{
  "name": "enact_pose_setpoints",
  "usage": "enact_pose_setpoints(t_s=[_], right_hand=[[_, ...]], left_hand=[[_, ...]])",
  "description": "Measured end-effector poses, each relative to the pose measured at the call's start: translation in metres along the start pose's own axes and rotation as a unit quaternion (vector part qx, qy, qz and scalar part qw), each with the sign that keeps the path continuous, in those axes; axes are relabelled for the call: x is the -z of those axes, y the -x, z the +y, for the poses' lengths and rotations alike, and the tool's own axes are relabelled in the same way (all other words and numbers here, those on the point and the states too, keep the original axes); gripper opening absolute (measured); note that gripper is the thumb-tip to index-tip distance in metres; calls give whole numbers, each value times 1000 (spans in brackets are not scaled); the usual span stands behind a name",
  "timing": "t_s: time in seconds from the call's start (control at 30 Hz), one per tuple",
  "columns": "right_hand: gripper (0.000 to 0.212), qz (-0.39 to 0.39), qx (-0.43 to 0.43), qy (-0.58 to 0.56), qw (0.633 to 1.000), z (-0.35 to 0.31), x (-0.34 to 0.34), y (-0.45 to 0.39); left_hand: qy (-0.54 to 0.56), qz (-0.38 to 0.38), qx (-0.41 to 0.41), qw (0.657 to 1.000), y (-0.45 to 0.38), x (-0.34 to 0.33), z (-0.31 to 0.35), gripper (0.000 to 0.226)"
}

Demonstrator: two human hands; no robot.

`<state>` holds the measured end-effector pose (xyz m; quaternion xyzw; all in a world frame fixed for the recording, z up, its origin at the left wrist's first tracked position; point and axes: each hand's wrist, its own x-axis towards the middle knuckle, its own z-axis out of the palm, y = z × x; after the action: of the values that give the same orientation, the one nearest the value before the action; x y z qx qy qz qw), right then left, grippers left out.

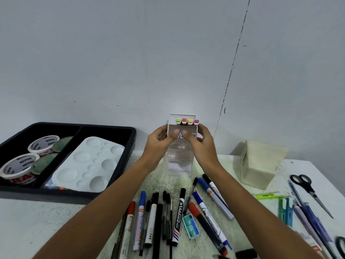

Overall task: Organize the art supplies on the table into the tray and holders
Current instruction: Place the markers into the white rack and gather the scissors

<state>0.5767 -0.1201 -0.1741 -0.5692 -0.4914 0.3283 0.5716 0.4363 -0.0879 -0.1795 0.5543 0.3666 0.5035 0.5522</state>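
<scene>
A clear acrylic holder (179,159) stands at the table's back middle against the wall. Several highlighters (187,121) with green, red, yellow and pink caps stand in its rear row. My left hand (160,142) and my right hand (200,141) both reach to its top front. Their thumbs and fingers pinch a purple-capped marker (192,135) at the holder's front row. Much of that marker is hidden by my fingers. On the table in front lie several markers and pens (179,212).
A black tray (128,144) at the left holds tape rolls (43,144) and a white paint palette (89,165). A cream box holder (261,165) stands at the right. Scissors (308,189), a green highlighter (268,195), pens and a staples box (190,226) lie nearby.
</scene>
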Motion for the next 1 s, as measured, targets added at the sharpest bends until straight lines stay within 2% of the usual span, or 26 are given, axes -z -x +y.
enact_pose_setpoints(t_s=[0.07, 0.13, 0.6, 0.77, 0.9, 1.0], right_hand=[[44, -2, 17, -26, 1000, 1, -1, 1], [38, 2, 27, -29, 999, 2, 0, 0], [48, 37, 36, -20, 998, 11, -4, -2], [47, 40, 37, -21, 998, 9, -3, -1], [48, 35, 37, -7, 999, 8, -4, 2], [38, 14, 17, -41, 999, 10, 1, 2]], left_hand=[[21, 10, -2, 1000, 0, -1, 1, 48], [29, 15, 1, 999, -1, -2, 0, 51], [38, 64, -4, 997, -4, -6, -7, 65], [19, 67, -23, 997, -2, -10, -8, 59], [15, 72, -25, 997, 0, -11, -10, 44], [15, 67, -20, 997, 2, -11, -12, 37]])
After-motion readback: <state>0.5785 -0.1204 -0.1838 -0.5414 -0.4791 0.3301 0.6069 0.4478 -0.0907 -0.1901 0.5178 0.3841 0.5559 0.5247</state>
